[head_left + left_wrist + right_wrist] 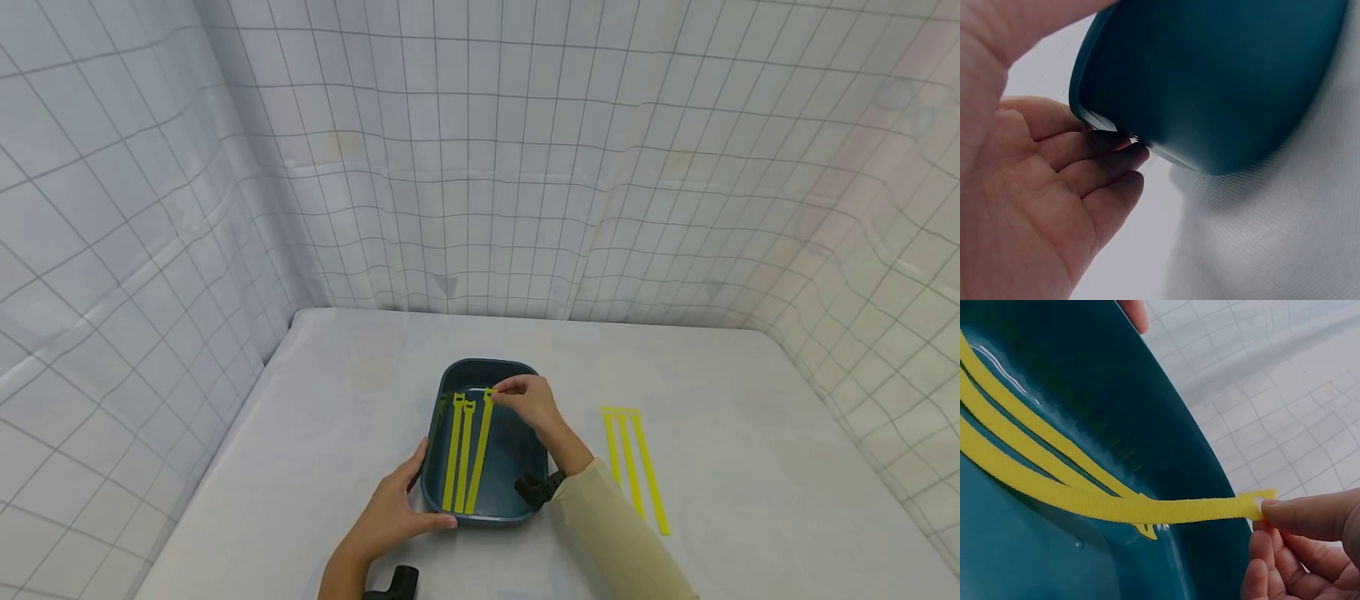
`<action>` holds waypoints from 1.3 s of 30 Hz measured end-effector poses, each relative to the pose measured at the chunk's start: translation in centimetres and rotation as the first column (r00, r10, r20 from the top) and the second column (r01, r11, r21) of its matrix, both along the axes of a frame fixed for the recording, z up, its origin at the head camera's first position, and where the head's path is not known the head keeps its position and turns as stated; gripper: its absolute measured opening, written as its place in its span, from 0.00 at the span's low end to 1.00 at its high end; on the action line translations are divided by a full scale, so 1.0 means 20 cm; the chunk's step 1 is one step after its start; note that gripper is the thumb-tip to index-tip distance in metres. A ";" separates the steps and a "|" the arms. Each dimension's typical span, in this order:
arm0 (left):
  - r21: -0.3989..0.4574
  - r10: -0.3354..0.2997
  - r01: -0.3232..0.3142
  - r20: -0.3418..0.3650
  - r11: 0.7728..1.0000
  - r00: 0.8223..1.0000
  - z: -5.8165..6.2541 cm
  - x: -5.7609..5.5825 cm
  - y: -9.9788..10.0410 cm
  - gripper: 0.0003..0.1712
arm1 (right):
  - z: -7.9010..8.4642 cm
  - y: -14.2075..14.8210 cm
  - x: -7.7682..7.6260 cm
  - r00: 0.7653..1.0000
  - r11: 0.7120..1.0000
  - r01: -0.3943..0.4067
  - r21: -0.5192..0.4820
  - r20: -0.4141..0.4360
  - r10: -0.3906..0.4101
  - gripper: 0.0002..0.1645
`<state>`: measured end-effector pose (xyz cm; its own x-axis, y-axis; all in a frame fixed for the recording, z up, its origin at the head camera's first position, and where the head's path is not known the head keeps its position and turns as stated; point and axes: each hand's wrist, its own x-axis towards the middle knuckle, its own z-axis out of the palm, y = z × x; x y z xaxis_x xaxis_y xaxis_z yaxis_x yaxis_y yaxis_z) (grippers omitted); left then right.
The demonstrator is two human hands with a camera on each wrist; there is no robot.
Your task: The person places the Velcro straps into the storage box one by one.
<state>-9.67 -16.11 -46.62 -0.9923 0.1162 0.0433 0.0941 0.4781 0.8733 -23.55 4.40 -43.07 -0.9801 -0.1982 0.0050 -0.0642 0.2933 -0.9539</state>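
Note:
A dark teal tray sits on the table in the head view. My left hand holds its near left corner, thumb at the near rim and fingers along the left side. In the left wrist view, the fingertips touch the wall of the tray. Over the tray, my right hand pinches the slotted head of a yellow hook-and-loop cable tie between thumb and fingers. The rest of that tie slopes down into the tray. Left of it, two more yellow cable ties lie side by side inside.
Three yellow cable ties lie in a row on the white table, right of the tray; the right sleeve partly covers them. White gridded curtains surround the table at the back and sides.

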 end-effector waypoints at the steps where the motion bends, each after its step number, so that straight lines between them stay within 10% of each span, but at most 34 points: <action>1: 0.001 0.000 0.000 0.001 1.000 1.000 0.00 0.00 0.00 0.67 | 0.00 0.00 0.00 1.000 1.000 -0.001 0.003 -0.001 0.001 0.05; 39: 0.000 -0.002 0.002 0.014 1.000 1.000 0.00 0.00 0.00 0.66 | -0.13 -0.09 -0.09 0.999 0.991 0.040 0.132 -0.019 -0.037 0.03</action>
<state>-9.61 -16.10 -46.56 -0.9926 0.1181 0.0292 0.0826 0.4779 0.8745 -25.25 2.55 -45.70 -0.9871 -0.1604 -0.0024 -0.0659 0.4192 -0.9055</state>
